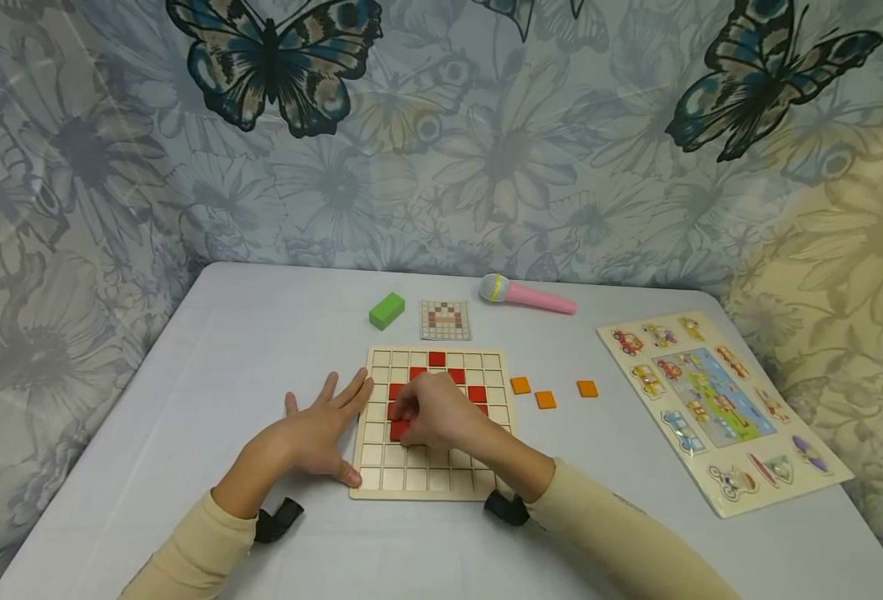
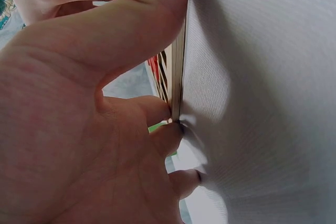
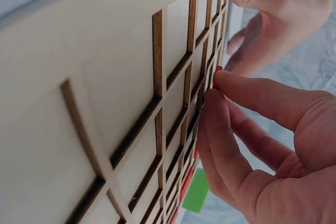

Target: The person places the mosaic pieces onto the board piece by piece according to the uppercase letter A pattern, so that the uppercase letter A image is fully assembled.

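A pale wooden grid board (image 1: 383,479) lies on the white table, with several red square tiles (image 1: 437,359) set in its cells in an arch. Over its middle, my right hand (image 1: 441,412) pinches a red tile (image 3: 218,70) between thumb and fingertips, low against the grid in the right wrist view. Part of the arch is hidden behind that hand. My left hand (image 1: 317,433) is spread at the board's left side, its thumb at the lower left edge and its fingertips along the upper left edge.
Three orange tiles (image 1: 545,400) lie right of the board. Behind it are a green block (image 1: 386,311), a small pattern card (image 1: 444,320) and a pink toy microphone (image 1: 539,299). A picture puzzle board (image 1: 775,492) lies at the table's right side. Patterned cloth hangs behind.
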Tool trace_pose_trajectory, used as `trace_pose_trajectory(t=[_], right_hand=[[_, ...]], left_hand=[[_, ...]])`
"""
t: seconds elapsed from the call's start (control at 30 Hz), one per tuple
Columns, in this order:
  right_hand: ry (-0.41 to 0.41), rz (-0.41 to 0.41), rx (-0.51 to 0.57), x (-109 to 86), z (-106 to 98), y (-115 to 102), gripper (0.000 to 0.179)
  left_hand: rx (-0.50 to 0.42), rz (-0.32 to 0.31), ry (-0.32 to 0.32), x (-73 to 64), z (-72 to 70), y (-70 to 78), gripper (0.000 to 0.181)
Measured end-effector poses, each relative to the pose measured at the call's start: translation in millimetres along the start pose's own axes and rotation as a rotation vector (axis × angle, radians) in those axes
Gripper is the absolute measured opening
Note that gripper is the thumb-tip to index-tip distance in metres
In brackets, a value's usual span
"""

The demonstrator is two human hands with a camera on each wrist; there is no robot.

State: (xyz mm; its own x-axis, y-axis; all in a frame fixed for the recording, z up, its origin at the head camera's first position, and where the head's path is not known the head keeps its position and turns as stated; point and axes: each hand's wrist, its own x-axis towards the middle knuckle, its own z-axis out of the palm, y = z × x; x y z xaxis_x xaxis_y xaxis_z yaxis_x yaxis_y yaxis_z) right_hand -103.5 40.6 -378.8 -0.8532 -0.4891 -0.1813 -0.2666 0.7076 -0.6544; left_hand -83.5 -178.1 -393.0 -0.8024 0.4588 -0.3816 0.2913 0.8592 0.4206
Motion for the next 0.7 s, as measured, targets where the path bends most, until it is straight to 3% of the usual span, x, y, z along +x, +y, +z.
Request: trace_pose_trajectory(t=[0.3,0.7], right_hand=[[0.006,-0.025,-0.035,3.3,4.6,-3.7,0.019],[-0.003,0.001,-0.055,4.4,7.4,-5.8,0.019]], left_hand=[[0.002,0.0,-0.004,0.0,0.0,-0.5,0.136],[-0.005,0.002,-0.001,-1.4,-0.6,0.2,0.136]])
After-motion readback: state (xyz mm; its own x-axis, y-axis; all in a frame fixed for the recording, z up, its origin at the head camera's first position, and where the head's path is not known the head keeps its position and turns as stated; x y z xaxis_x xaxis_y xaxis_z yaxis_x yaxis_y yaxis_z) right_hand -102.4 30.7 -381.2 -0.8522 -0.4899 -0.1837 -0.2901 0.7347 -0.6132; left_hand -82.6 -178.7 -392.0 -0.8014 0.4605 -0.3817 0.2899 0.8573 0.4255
